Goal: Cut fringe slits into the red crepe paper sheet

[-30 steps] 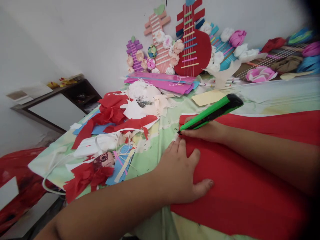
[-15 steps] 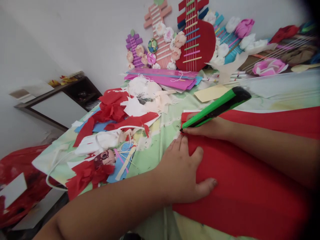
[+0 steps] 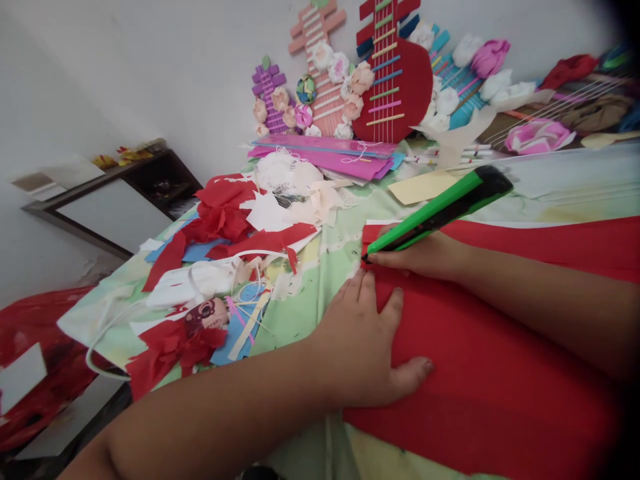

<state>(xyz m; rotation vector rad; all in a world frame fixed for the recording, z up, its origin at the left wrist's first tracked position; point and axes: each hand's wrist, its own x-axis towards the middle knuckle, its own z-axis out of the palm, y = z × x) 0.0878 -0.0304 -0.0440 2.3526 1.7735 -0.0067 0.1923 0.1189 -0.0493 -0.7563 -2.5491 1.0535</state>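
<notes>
A large red paper sheet (image 3: 490, 373) lies across the table in front of me. My left hand (image 3: 367, 347) rests flat on its left edge, fingers stretched out, pressing it down. My right hand (image 3: 425, 257) is closed round a green and black utility knife (image 3: 440, 210). The knife tip touches the sheet's left edge just beyond my left fingertips. The knife body slants up to the right.
Red, white and blue paper scraps (image 3: 220, 227) and a white cord (image 3: 115, 327) litter the green tablecloth (image 3: 300, 307) to the left. Paper guitar models with paper flowers (image 3: 350, 73) lean on the wall behind. A dark shelf (image 3: 125, 180) stands left; a red bag (image 3: 35, 360) below.
My right hand has shifted the knife slightly to the right along the sheet, tip still on the red paper. My left hand stays pressed in place.
</notes>
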